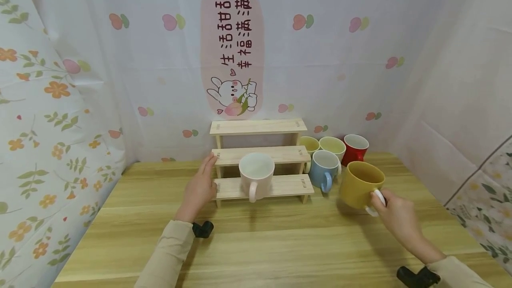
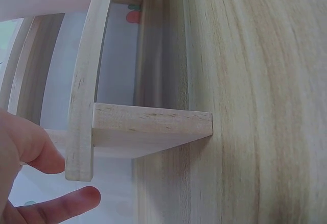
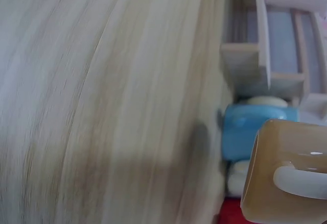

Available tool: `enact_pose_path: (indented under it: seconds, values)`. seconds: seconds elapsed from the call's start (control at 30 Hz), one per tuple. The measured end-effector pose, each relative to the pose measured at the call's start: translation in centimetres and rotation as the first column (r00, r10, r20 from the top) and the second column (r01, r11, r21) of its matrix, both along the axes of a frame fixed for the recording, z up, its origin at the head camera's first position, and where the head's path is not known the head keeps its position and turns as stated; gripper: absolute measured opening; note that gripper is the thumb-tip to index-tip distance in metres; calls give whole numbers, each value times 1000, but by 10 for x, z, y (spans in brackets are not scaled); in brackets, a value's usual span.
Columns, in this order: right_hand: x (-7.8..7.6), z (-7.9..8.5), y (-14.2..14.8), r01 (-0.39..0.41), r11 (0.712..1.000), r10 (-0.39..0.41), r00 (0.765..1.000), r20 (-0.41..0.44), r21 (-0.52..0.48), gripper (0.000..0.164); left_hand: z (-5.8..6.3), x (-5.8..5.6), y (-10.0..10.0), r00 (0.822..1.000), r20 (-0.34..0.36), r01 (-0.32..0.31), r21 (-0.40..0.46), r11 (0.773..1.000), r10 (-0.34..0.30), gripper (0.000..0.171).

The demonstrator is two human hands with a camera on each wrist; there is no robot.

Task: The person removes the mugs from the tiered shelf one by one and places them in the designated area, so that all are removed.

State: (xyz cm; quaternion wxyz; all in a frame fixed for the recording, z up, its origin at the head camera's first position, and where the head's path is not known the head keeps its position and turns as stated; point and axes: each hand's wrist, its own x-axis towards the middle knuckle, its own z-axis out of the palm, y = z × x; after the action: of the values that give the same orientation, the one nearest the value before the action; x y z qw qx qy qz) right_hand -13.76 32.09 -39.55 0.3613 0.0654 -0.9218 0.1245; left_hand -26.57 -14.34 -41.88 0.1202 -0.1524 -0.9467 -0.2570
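My right hand [image 1: 398,214] grips the white handle of a mustard-yellow mug [image 1: 358,186], tilted and held just above the table. In the right wrist view the yellow mug [image 3: 286,170] overlaps the blue mug [image 3: 253,127] behind it. At the left end of a three-step wooden rack [image 1: 262,157], my left hand [image 1: 202,186] rests its fingers on the lower steps' edge. The left wrist view shows the thumb and a finger [image 2: 66,203] around a step's end [image 2: 80,168]. A pale pink mug [image 1: 256,173] stands on the lowest step, handle forward.
Right of the rack stand the blue mug [image 1: 323,170], a red mug [image 1: 355,146] and two pale yellow-green mugs, one [image 1: 333,146] beside the other [image 1: 309,143]. The wooden table [image 1: 280,252] extends in front. A patterned cloth [image 1: 160,70] hangs behind and at both sides.
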Motion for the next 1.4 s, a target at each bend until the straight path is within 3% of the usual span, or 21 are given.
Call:
enact_pose_path:
  seconds: [0.2,0.53,1.17,1.4]
  values:
    - [-7,-9,9,39,999,-36,996,78,-33,30,0,-3,1,1000,13,-1,-6,1000,1,76]
    - [-19,-18,15,110,990,-88,971,224,-88,30,1,-3,2,999,37,-8,7,1000,7,78]
    - [-41,-27,13,131,986,-103,964,246,-101,27,-1,-1,3,1000,19,-21,13,1000,21,78]
    - [-50,-30,11,159,981,-121,950,289,-112,29,-4,-1,2,1000,8,-18,12,1000,18,78]
